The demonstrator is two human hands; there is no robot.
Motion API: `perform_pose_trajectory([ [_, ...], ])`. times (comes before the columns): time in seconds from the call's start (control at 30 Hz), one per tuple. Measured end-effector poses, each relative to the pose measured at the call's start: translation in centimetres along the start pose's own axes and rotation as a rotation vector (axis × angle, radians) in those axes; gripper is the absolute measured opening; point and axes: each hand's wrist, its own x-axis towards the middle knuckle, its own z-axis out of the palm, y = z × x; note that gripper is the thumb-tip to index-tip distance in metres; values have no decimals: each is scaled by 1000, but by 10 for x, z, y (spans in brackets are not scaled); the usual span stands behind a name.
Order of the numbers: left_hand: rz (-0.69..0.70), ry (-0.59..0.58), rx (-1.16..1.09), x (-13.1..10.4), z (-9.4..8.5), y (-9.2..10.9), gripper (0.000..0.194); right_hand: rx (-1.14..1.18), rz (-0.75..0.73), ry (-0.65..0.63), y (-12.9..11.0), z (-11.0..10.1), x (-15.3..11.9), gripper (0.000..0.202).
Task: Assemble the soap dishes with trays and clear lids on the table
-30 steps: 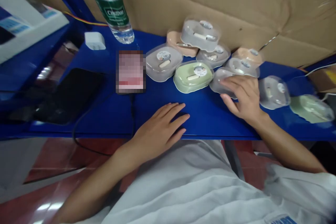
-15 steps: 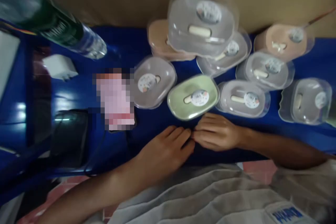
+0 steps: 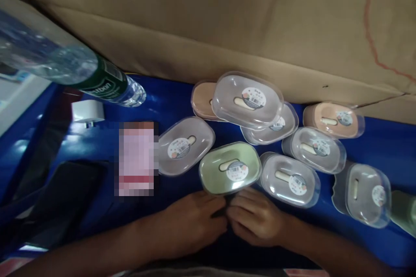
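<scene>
My left hand (image 3: 198, 220) rests at the table's near edge with its fingers bent inward. Facing it, my right hand (image 3: 255, 216) has its fingers curled together, and the fingertips of both hands nearly meet. Something small and dark may lie between them, but it is too hidden to name. Just beyond the fingers is a green lidded box (image 3: 229, 169) with a round label. A grey box (image 3: 290, 180) lies right of it, and another grey box (image 3: 186, 147) lies to its left.
Several more boxes stand behind and to the right, one grey box (image 3: 247, 99) on top of others. A plastic bottle (image 3: 107, 80), a white charger (image 3: 87, 111), a blurred pink-screened phone (image 3: 136, 156) and a dark flat object (image 3: 65, 199) are at left. Brown cardboard (image 3: 227, 21) rises behind.
The view has tilted up, so the boxes and hands appear lower and more cardboard shows. Both hands remain close together near the green box.
</scene>
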Motion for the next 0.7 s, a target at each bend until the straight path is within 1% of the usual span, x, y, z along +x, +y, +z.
perform_pose_trajectory([
  [0.17, 8, 8, -24, 3, 1, -6, 21, 32, 28, -18, 2, -2, -1, 19],
  [0.27, 28, 20, 11, 3, 3, -8, 16, 47, 54, -38, 3, -4, 0, 17],
  [0.47, 28, 67, 181, -4, 6, -6, 16, 77, 101, -82, 6, -4, 0, 14],
  [0.57, 61, 130, 278, -6, 3, -9, 16, 38, 85, -76, 5, -3, 1, 18],
  [0.7, 135, 212, 416, -6, 1, -14, 10, -46, 40, -47, 4, -4, 0, 22],
])
